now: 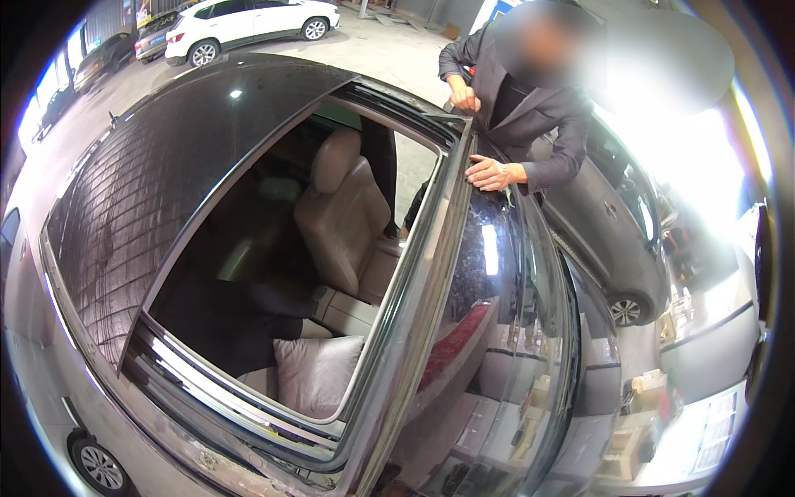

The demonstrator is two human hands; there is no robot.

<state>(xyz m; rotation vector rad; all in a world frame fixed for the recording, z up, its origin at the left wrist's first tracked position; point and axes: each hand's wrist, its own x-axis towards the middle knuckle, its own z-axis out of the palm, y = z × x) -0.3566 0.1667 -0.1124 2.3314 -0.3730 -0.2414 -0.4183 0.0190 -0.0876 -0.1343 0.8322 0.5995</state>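
Sunroof frame (406, 277) uncovered, not closed; work looks part-done. Far side: co-worker's hand (494, 173) rests, fingers extended, by windshield (480, 236) top. Own hands out of view; grip can't be told.

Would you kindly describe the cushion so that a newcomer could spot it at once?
Find the black-roofed car filling the view and look through its large roof opening. Near the opening's lower end is the cushion, squarish, pale and shiny, unlike the duller brown seat above it.
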